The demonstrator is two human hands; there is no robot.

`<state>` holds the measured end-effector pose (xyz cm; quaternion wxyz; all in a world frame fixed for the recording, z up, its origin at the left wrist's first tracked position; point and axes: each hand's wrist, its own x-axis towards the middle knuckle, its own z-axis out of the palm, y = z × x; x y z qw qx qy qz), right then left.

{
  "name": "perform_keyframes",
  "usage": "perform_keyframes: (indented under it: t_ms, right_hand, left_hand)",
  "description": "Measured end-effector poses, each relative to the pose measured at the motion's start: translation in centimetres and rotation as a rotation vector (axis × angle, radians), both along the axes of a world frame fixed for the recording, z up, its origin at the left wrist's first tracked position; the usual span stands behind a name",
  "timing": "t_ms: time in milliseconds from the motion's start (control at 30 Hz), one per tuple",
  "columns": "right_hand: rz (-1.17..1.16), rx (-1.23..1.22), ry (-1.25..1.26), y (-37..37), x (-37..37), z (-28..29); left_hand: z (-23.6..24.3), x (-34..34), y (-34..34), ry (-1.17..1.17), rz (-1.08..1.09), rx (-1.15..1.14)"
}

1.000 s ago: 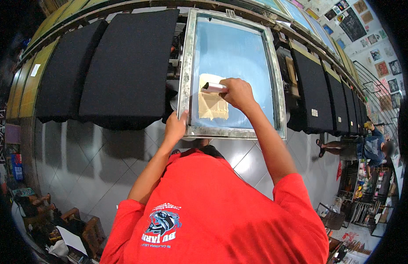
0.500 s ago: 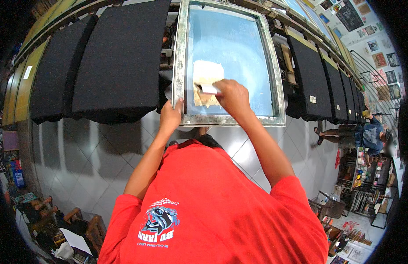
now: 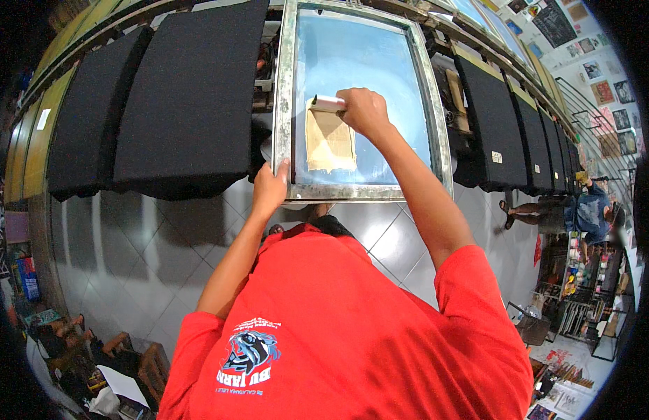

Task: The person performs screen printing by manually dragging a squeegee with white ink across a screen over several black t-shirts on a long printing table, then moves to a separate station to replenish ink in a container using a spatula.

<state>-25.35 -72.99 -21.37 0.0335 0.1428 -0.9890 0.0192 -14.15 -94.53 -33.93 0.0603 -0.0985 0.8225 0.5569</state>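
Observation:
My right hand (image 3: 366, 112) is closed on a short, pale, squeegee-like tool (image 3: 329, 103) with a dark left end. The tool lies at the top edge of a brownish-tan rectangular patch (image 3: 330, 145) with a ragged lower edge. That patch sits in the left part of the blue mesh of a screen printing frame (image 3: 440, 133). The frame's border is metallic and stained. My left hand (image 3: 270, 187) grips the border near its lower left corner, thumb on top; its other fingers are partly hidden.
Black cloth-covered boards (image 3: 191, 98) slope down on the left, and more black boards (image 3: 494, 126) line up on the right. Grey floor tiles (image 3: 135, 245) lie below. Another person (image 3: 590, 210) stands at the far right. Cluttered shelves (image 3: 583, 301) are behind, at lower right.
My right hand has moved the tool away from me, up the patch. The patch's upper part was white and now looks tan. My left hand stays on the frame.

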Motion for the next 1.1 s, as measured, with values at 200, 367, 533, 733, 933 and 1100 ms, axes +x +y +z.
perform_keyframes:
  t_ms: [200, 367, 533, 733, 933, 1100]
  right_hand:
    - [-0.006, -0.097, -0.076, -0.6, 10.4, 1.3]
    - [0.070, -0.115, 0.207, -1.6, 16.1, -3.1]
    - [0.057, -0.066, 0.252, -1.0, 8.7, -4.8]
    - [0.035, 0.032, -0.011, 0.0, -1.5, 1.2]
    - [0.025, -0.060, 0.096, 0.0, 4.5, 3.3]
    - [0.035, -0.112, 0.069, -1.0, 13.8, -0.8]
  left_hand:
    - [0.1, -0.1, 0.0, -0.026, 0.006, -0.020]
    - [0.9, 0.6, 0.2, -0.045, 0.044, 0.029]
    - [1.3, 0.6, 0.0, -0.057, 0.016, -0.023]
    - [-0.3, 0.1, 0.0, -0.034, 0.027, 0.012]
    - [0.2, 0.2, -0.2, -0.021, 0.010, 0.012]
    - [0.5, 0.2, 0.3, -0.039, 0.033, 0.006]
